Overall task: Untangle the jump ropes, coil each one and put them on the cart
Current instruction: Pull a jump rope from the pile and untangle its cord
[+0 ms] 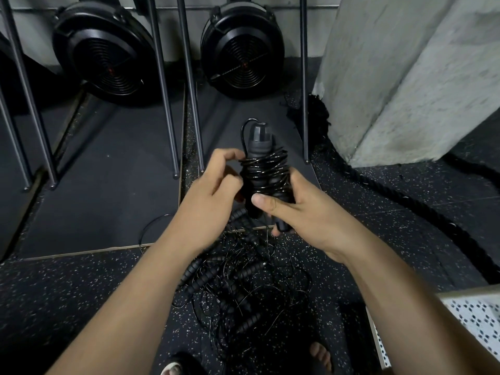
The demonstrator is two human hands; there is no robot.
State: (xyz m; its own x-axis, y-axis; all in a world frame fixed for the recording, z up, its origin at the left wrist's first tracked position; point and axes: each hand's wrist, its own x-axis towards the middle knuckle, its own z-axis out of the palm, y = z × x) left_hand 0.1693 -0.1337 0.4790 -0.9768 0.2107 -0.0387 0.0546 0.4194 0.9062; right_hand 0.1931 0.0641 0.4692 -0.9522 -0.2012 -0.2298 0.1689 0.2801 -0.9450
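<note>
— From the head view, where is the rope being worked on?

— Just above centre. A black jump rope (263, 171), its thin glossy cord wound in tight turns round its own matt black handles, stands nearly upright in the air, with one handle cap poking out at 12 o'clock.

— And the fingers?

— The right hand (303, 209) grips the bundle's lower end from 4 o'clock, with the thumb laid flat across the front and the fingers curled round behind. The left hand (213, 190) sits at 9 o'clock of the bundle with its fingers curled in against the wraps. It is blurred, so I cannot tell whether they pinch a strand.

— The other ropes?

— A tangle of thin black cords and ribbed black handles (243, 282) lies on the speckled black rubber floor (81, 293) at 6 o'clock of the hands, and one loop strays onto a dark grey mat (108, 185).

— What surrounds it?

— Two round black fan housings (102, 50) stand at 11 and 12 o'clock, behind slanting grey metal bars (162, 85). A pale concrete pillar (405, 77) rises at 2 o'clock, and a thick black braided rope (405, 201) snakes past its base. A white perforated metal panel (481, 320) shows at 4 o'clock (it may be the cart, but only a corner is visible). Sandalled toes (322, 355) peek in at 6 o'clock.
</note>
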